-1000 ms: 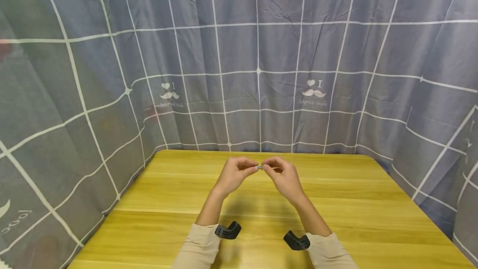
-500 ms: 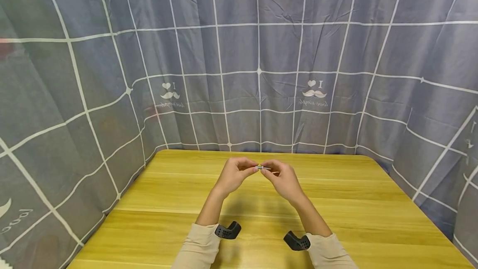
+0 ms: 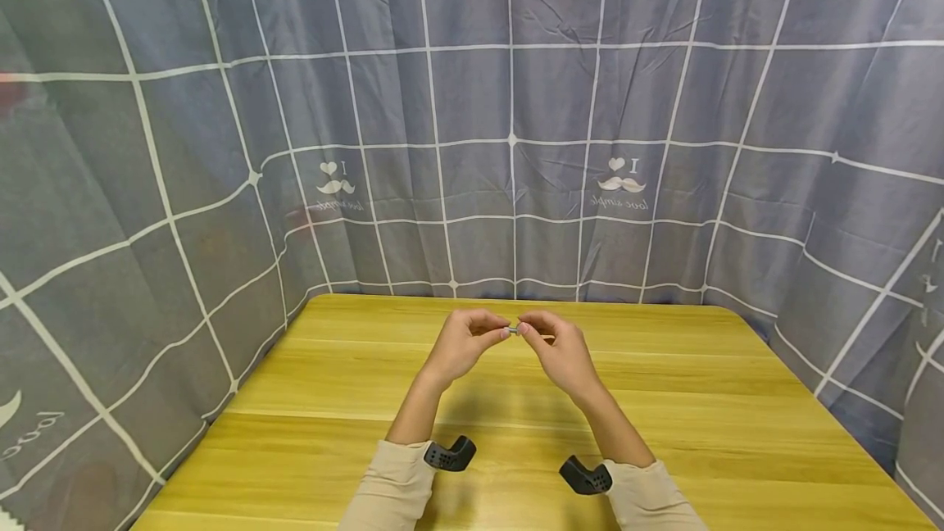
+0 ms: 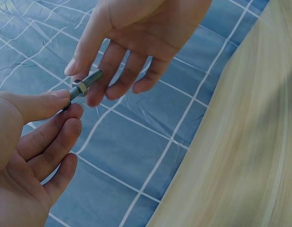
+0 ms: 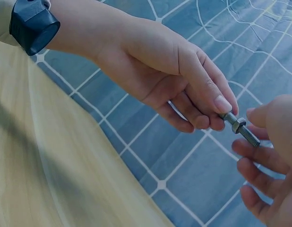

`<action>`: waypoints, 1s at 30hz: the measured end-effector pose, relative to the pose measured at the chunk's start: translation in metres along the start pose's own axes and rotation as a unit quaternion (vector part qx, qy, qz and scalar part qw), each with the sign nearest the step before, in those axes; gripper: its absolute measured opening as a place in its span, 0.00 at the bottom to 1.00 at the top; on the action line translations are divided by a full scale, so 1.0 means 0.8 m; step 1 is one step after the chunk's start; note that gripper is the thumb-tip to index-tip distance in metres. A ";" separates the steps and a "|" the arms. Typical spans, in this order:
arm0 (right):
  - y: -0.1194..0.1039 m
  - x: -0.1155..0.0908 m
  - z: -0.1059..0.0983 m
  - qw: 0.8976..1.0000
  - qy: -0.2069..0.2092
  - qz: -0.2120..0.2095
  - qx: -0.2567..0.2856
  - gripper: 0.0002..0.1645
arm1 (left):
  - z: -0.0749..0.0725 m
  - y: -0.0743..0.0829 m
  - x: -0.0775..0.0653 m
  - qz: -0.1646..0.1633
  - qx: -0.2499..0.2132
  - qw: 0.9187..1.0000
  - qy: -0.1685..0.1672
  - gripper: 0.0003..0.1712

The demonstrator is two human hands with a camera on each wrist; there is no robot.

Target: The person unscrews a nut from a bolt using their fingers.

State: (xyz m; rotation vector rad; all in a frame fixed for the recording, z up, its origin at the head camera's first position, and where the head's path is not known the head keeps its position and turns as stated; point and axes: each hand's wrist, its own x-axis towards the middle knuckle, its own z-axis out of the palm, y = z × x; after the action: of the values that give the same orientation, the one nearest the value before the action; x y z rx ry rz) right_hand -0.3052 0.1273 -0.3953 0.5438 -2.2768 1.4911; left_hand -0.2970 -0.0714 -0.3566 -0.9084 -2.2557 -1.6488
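Note:
In the head view my left hand (image 3: 459, 351) and right hand (image 3: 566, 352) meet over the far middle of the table. A small metal bolt (image 3: 513, 330) lies between their fingertips. My left thumb and index finger pinch one end of the bolt, as the left wrist view shows, and hide that end. A hex nut (image 4: 80, 88) sits partway along the threaded shank (image 4: 95, 75), whose free end points at the right palm. The right thumb and index fingertip are right at the nut (image 5: 239, 125), while the other right fingers hang loosely bent.
The yellow wood-grain table (image 3: 332, 400) stretches below both forearms. A grey curtain (image 3: 472, 105) with white grid lines hangs behind and on both sides. Each wrist carries a black camera mount (image 3: 451, 456) by a beige sleeve (image 3: 394, 482).
Half a second ago the right thumb and index finger were spread back, showing more of the bolt. Now they have come together at the nut, much as one second ago. The left hand has stayed put.

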 end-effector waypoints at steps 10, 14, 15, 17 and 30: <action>-0.002 0.000 0.001 1.000 -0.013 0.002 -0.008 0.09 | 0.000 -0.007 0.002 0.001 -0.003 1.000 -0.004 0.09; -0.002 0.000 0.001 1.000 -0.011 0.006 -0.002 0.13 | 0.003 -0.033 0.008 -0.006 -0.003 1.000 -0.001 0.09; -0.002 0.000 0.001 1.000 -0.013 0.010 -0.002 0.15 | 0.004 -0.039 0.009 -0.005 -0.002 1.000 0.000 0.09; -0.003 0.000 0.001 1.000 -0.019 0.017 -0.002 0.18 | 0.005 -0.049 0.010 -0.005 -0.005 1.000 0.003 0.09; -0.004 -0.001 0.002 0.999 -0.032 0.007 -0.013 0.12 | 0.003 -0.054 0.011 0.003 -0.010 1.000 0.000 0.08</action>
State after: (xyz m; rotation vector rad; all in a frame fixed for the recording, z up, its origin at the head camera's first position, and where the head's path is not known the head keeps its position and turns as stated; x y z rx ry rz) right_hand -0.3032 0.1251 -0.3938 0.5763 -2.3498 1.4677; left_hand -0.3284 -0.0742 -0.3873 -0.9187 -2.2374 -1.6729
